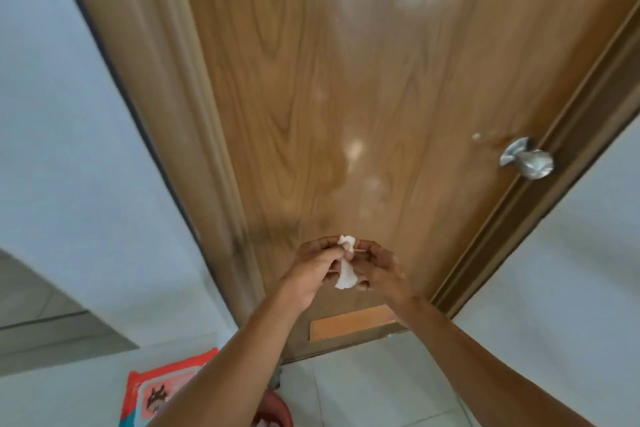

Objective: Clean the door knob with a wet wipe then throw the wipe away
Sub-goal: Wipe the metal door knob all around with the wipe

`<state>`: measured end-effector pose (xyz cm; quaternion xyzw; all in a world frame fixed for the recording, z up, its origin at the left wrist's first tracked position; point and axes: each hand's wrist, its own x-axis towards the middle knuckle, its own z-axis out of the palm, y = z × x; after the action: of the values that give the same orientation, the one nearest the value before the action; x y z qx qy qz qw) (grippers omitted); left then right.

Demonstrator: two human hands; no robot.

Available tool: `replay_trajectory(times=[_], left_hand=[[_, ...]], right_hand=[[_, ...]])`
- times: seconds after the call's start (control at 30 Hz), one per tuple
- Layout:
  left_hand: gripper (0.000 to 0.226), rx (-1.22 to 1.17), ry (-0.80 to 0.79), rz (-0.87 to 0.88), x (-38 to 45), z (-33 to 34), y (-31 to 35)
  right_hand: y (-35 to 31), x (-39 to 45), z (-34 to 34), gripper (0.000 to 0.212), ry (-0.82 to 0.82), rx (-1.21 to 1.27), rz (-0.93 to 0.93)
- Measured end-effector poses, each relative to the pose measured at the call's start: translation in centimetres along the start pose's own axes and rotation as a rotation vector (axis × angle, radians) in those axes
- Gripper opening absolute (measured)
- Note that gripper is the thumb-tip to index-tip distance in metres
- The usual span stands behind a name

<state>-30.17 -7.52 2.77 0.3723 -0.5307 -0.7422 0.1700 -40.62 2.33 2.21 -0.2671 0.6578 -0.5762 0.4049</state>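
Note:
A white wet wipe (345,273), crumpled, hangs between both of my hands in front of the lower part of the wooden door (346,97). My left hand (313,269) pinches its upper left part and my right hand (379,267) grips its right side. The round silver door knob (530,160) sits on the door's right side, well above and to the right of my hands, and nothing touches it.
A red and teal wet wipe pack (157,393) lies on the tiled floor at the lower left, partly behind my left forearm. A reddish round object (277,409) shows at the bottom edge. Pale walls flank the door frame (540,204).

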Motion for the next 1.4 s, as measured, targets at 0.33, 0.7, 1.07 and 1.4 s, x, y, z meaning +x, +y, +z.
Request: replay_trajectory(times=[0.33, 0.7, 1.07, 1.4], left_hand=[[0.020, 0.394, -0.060, 0.223, 3.5, 6.9, 4.1], [0.019, 0.215, -0.162, 0.208, 6.1, 17.0, 6.5], [0.022, 0.382, -0.198, 0.334, 8.6, 26.4, 5.2], [0.012, 0.183, -0.146, 0.315, 9.2, 32.5, 5.0]], right_hand=[[-3.1, 1.2, -8.0, 0.014, 0.167, -0.028, 0.005], [-5.0, 1.0, -16.5, 0.015, 0.413, 0.133, -0.139], [-5.3, 0.1, -26.0, 0.023, 0.357, 0.083, -0.217], [-5.2, 1.0, -31.0, 0.012, 0.417, 0.401, -0.278]])
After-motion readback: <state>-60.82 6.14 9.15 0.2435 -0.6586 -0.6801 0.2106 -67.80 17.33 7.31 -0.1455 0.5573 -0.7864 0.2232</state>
